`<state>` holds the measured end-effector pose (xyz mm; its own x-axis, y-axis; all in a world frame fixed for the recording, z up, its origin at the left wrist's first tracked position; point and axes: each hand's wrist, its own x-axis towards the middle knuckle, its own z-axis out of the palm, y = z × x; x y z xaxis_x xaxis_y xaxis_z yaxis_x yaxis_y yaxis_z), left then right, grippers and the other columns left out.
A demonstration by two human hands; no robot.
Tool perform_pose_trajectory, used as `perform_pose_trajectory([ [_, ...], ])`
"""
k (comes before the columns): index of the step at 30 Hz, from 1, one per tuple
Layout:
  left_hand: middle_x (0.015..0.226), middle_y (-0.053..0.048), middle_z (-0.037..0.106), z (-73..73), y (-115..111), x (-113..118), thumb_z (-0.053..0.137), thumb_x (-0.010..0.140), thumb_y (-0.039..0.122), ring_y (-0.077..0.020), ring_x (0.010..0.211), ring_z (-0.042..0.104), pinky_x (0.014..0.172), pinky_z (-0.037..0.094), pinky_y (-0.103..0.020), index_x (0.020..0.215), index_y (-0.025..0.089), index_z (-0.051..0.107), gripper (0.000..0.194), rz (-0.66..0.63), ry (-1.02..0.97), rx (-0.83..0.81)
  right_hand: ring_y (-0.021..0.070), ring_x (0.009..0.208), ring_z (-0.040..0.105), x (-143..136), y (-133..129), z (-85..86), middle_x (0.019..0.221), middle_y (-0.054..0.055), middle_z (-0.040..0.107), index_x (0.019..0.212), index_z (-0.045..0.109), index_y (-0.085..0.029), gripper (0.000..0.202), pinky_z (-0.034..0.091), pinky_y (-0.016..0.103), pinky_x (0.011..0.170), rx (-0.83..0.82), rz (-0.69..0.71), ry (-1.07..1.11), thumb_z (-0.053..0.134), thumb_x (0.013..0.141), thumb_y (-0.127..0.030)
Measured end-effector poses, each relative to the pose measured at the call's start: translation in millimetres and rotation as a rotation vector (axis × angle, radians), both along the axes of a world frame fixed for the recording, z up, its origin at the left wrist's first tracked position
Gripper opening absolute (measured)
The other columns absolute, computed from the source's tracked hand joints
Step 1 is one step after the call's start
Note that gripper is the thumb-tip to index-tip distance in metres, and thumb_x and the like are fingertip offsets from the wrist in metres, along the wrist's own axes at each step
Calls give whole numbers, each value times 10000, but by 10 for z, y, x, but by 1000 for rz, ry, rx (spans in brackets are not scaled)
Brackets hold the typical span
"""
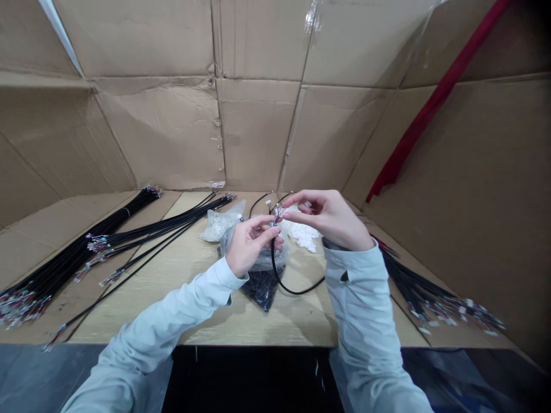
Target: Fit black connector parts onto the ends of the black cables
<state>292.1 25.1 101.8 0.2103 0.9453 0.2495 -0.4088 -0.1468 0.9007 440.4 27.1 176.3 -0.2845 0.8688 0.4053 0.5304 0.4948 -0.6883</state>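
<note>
Near the middle of the view, my left hand (255,240) pinches the end of a black cable (275,269), whose thin coloured wires fan out above the fingertips. My right hand (329,218) is just to the right, thumb and index finger closed around the tips of those wires. The cable hangs from the left fingers and loops down and right, passing behind the right sleeve. A small white connector (269,203) on short wires shows just behind the left fingertips. Below the hands lies a clear plastic bag of black parts (262,287).
Small white connectors (305,236) lie behind the hands, and a clear bag of white parts (219,223) is left of them. Black cable bundles (86,246) cover the left side; more cables with white connectors (426,292) lie right. Cardboard walls (258,132) surround the table (181,321).
</note>
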Motion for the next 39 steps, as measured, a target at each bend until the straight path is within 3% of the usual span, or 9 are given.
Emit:
perform_pose_trajectory([
  [5, 664, -11, 619, -10, 0, -7, 706, 605, 305, -135, 582, 610, 584, 528, -287, 921, 125, 601, 378, 4, 22, -10, 22, 498, 253, -38, -3, -18, 494, -42, 311, 770, 678, -96, 309, 193, 196, 491, 42, -39, -5, 640, 665, -384],
  [20, 706, -1, 597, -16, 15, 0, 696, 626, 277, -136, 621, 622, 585, 536, -287, 984, 142, 543, 412, 26, -50, 5, 10, 461, 251, 6, 32, -6, 476, -25, 402, 709, 679, -80, 289, 167, 194, 447, -46, 11, 34, 643, 659, -362],
  [25, 721, 9, 570, -20, 14, 2, 681, 639, 291, -122, 596, 603, 569, 535, -287, 999, 156, 531, 413, 6, -27, 6, 9, 455, 236, -4, 66, -21, 469, -38, 359, 714, 668, -74, 317, 168, 195, 453, -83, -17, -2, 634, 667, -385],
  [31, 701, 8, 562, -8, 42, -5, 692, 621, 294, -126, 581, 594, 549, 535, -286, 978, 153, 526, 418, 4, -34, -32, 17, 492, 237, 17, 117, -61, 525, -57, 266, 951, 643, -136, 350, 197, 185, 500, 22, 54, -6, 614, 698, -377],
  [35, 709, 6, 563, -11, 65, -9, 686, 629, 296, -125, 585, 594, 552, 537, -291, 980, 155, 526, 411, 4, -25, -27, 20, 490, 207, 15, 68, -42, 511, -53, 235, 908, 670, -134, 361, 162, 199, 501, 30, 9, -32, 613, 691, -416],
  [39, 711, 8, 547, -26, 60, -16, 675, 649, 294, -121, 587, 593, 551, 541, -282, 1010, 170, 504, 419, 0, -24, 2, 19, 485, 218, 9, 31, -26, 485, -44, 303, 800, 688, -97, 316, 163, 205, 493, 19, -46, 2, 632, 672, -381],
])
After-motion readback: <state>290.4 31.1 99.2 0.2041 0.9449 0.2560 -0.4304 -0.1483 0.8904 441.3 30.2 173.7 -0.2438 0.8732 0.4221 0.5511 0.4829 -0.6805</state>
